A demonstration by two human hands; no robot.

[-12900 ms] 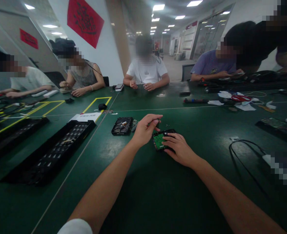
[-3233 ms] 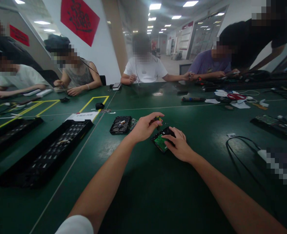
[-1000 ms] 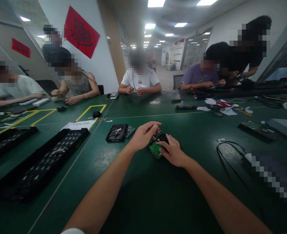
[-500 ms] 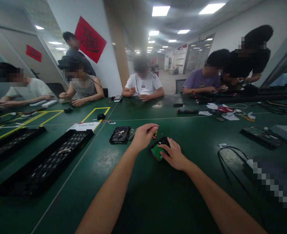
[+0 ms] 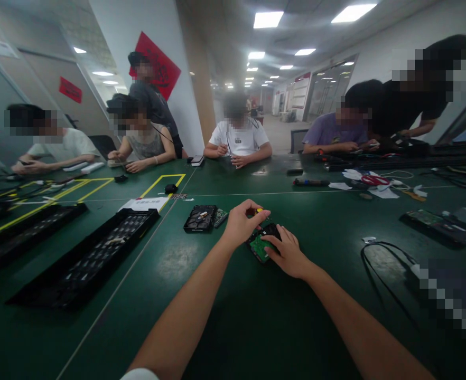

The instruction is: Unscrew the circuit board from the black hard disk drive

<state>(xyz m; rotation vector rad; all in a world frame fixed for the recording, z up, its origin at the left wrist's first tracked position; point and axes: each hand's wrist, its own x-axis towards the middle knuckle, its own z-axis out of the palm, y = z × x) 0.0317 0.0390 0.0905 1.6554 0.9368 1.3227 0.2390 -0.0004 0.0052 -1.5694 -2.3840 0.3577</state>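
In front of me lies a black hard drive (image 5: pixel 260 248) with a green circuit board facing up, tilted on the green tabletop. My right hand (image 5: pixel 288 250) grips it from the right, thumb over the board and fingers along the far edge. My left hand (image 5: pixel 245 221) is closed in a pinch above the drive's upper left corner, on a small screwdriver (image 5: pixel 260 210) with a yellow part showing; its tip is hidden or too small to see. Left of my hands sits another black drive body (image 5: pixel 200 218) with a small loose circuit board (image 5: pixel 220 217) beside it.
Long black trays (image 5: pixel 94 258) lie on the left, near a white paper sign (image 5: pixel 143 203). Another drive with its board (image 5: pixel 435 227) and a looped black cable (image 5: pixel 370 264) are on the right. A dark cylindrical tool (image 5: pixel 311 182) lies farther back. Several people sit or stand across the table.
The view has turned slightly left, so things appear shifted right. My left hand with the screwdriver has come closer to my right hand, over the drive. My right hand keeps its grip.
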